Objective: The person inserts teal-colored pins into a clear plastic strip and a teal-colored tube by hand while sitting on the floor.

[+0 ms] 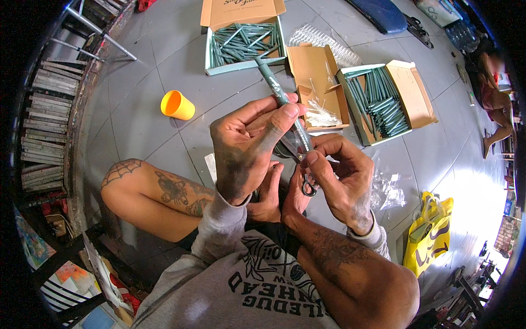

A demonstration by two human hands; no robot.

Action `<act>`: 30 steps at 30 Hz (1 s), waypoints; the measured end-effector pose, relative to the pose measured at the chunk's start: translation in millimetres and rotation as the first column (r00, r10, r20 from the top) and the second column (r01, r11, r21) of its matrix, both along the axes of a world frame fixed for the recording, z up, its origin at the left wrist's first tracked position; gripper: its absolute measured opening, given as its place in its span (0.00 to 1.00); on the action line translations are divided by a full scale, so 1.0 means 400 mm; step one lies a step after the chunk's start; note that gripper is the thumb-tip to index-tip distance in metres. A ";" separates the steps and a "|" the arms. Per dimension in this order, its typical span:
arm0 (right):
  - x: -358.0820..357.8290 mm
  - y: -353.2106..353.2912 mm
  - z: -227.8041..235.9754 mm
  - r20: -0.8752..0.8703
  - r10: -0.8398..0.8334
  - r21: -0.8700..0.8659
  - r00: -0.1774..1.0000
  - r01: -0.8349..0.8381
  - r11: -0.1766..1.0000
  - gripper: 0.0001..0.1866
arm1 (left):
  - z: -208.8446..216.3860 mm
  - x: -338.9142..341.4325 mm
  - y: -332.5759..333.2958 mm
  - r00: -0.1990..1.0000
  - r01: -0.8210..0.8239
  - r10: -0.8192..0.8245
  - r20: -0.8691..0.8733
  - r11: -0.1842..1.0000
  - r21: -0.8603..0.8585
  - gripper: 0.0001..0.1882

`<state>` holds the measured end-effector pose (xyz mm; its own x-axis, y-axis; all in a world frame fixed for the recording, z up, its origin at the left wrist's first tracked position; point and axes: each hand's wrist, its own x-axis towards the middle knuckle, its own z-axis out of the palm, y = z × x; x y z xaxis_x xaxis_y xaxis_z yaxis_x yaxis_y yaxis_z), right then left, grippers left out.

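Note:
Between my hands, in front of my chest, is a dark green pen-like tube (269, 78) with pale print, tilted with its top toward the far left. My left hand (246, 137) is closed round its middle, thumb against the side. My right hand (342, 175) pinches at the lower end with thumb and fingertips. A black ring handle (309, 189), apparently of small scissors, shows just below my right thumb; whether that hand also grips it is hidden. A dark round thing lies partly hidden behind the tube.
Green tubes fill an open box (207, 57) at the far middle and another box (356, 131) at right. Between them, a brown carton (298, 71) holds small clear pieces. An orange cup (178, 105) lies left. Clear plastic (389, 192) and a yellow bag (430, 233) are right. Another person (496, 98) sits far right.

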<state>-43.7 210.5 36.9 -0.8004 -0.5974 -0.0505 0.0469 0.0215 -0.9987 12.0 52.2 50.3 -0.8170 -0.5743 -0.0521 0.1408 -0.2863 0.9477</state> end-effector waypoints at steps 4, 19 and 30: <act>0.000 -0.002 0.003 0.021 0.006 -0.017 1.000 -0.005 1.000 0.09 | -0.007 -0.001 -0.002 1.000 0.002 -0.002 -0.008 1.000 -0.010 0.16; -0.007 0.005 -0.017 -0.029 0.030 -0.013 0.999 -0.030 0.999 0.08 | -0.008 -0.003 -0.009 1.000 0.020 -0.020 -0.008 0.999 -0.028 0.18; -0.007 0.006 -0.015 -0.017 0.017 -0.008 1.000 -0.017 1.000 0.08 | -0.009 -0.006 -0.010 1.000 0.002 -0.001 0.016 1.000 -0.014 0.18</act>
